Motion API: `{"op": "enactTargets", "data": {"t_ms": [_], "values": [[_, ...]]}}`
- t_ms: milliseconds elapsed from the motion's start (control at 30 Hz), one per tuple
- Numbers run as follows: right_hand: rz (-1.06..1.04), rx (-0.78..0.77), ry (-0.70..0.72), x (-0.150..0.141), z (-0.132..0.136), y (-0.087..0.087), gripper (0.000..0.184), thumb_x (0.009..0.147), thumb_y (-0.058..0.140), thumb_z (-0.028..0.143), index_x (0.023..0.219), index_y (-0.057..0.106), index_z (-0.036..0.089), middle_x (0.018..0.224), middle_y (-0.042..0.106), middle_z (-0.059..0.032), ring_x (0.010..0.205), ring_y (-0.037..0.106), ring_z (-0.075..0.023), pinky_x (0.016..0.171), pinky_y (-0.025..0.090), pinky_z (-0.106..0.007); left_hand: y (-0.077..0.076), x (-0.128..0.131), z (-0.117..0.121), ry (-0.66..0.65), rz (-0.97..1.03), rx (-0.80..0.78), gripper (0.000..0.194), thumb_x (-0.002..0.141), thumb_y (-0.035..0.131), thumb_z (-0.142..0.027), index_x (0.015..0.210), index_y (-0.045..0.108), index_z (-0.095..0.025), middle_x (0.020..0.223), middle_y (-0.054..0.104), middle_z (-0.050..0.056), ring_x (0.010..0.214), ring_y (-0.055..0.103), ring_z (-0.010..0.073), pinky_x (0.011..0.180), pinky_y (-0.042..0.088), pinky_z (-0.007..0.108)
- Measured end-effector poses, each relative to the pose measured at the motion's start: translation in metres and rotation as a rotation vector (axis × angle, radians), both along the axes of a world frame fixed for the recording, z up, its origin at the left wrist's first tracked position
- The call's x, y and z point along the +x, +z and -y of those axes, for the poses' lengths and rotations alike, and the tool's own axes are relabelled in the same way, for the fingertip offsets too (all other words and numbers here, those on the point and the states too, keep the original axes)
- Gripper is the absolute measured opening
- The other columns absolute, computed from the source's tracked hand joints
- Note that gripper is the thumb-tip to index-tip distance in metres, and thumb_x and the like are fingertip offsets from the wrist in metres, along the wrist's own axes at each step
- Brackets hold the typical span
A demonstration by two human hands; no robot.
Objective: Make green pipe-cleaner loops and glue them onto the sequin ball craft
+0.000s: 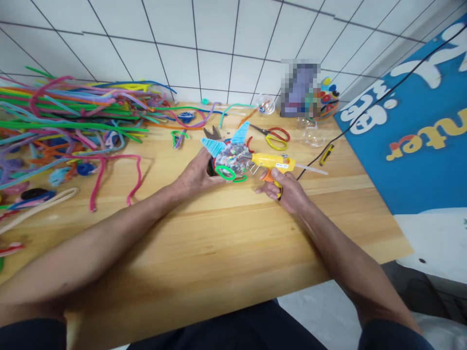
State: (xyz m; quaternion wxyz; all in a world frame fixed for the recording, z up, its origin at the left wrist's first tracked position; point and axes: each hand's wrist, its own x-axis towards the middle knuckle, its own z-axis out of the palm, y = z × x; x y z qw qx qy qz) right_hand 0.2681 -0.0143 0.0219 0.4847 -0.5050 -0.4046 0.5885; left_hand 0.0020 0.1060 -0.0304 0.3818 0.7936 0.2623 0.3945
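Note:
My left hand [197, 174] is closed around a craft ball [232, 156], a clear sphere full of coloured bits with light blue pipe-cleaner fins and green loops. My right hand [284, 189] grips the handle of a yellow glue gun [272, 163]. Its nozzle points left and touches or nearly touches the ball's right side. A clear glue stick [312, 169] pokes out of the gun's back, and its black cord runs off to the upper right. Both hands hover just above the wooden table [219, 243].
A big heap of coloured pipe cleaners [65, 116] covers the table's left part. Red-and-yellow scissors [275, 136], clear plastic half-spheres [314, 136], a small clear cup [265, 103] and a yellow utility knife [327, 154] lie behind the hands. A blue banner [412, 126] is at right.

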Motion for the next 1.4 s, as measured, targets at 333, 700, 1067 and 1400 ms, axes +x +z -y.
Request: {"op": "enactTargets", "data": {"t_ms": [333,700,1067,1400], "values": [[-0.021,0.003,-0.015,-0.0006,0.0,-0.0014,0.06,0.077,0.09,0.079,0.081,0.074,0.022,0.052,0.037,0.0131,0.044,0.036,-0.0079,0.075,0.068,-0.042,-0.001,0.0,-0.0008,-0.001,-0.009,0.035,0.097,0.074,0.095,-0.073,0.157,0.062,-0.034,0.152,0.071,0.013,0.15,0.062,0.0444,0.134,0.045,0.067],[-0.02,-0.02,0.007,0.0012,-0.0005,-0.0025,0.059,0.078,0.09,0.079,0.08,0.074,0.022,0.051,0.036,0.0134,0.044,0.036,-0.0078,0.077,0.069,-0.043,-0.0031,-0.0011,0.0007,0.0,-0.006,0.06,0.098,0.077,0.097,-0.064,0.161,0.057,-0.032,0.15,0.071,0.014,0.142,0.067,0.0417,0.132,0.045,0.068],[-0.005,-0.051,0.039,-0.0007,0.0009,-0.0011,0.062,0.075,0.092,0.08,0.081,0.076,0.02,0.051,0.037,0.0132,0.044,0.037,-0.0077,0.083,0.069,-0.044,-0.0028,-0.0011,0.0012,-0.005,0.003,-0.023,0.101,0.074,0.1,-0.064,0.159,0.058,-0.028,0.154,0.068,0.017,0.143,0.067,0.0416,0.132,0.047,0.066],[-0.014,-0.003,-0.019,-0.0016,0.0001,-0.0029,0.06,0.078,0.09,0.08,0.085,0.077,0.022,0.053,0.039,0.0123,0.045,0.038,-0.0083,0.073,0.068,-0.04,-0.0009,0.0006,0.0019,-0.006,0.006,0.01,0.098,0.076,0.098,-0.065,0.159,0.059,-0.031,0.156,0.068,0.015,0.148,0.064,0.0437,0.133,0.045,0.068]]}}
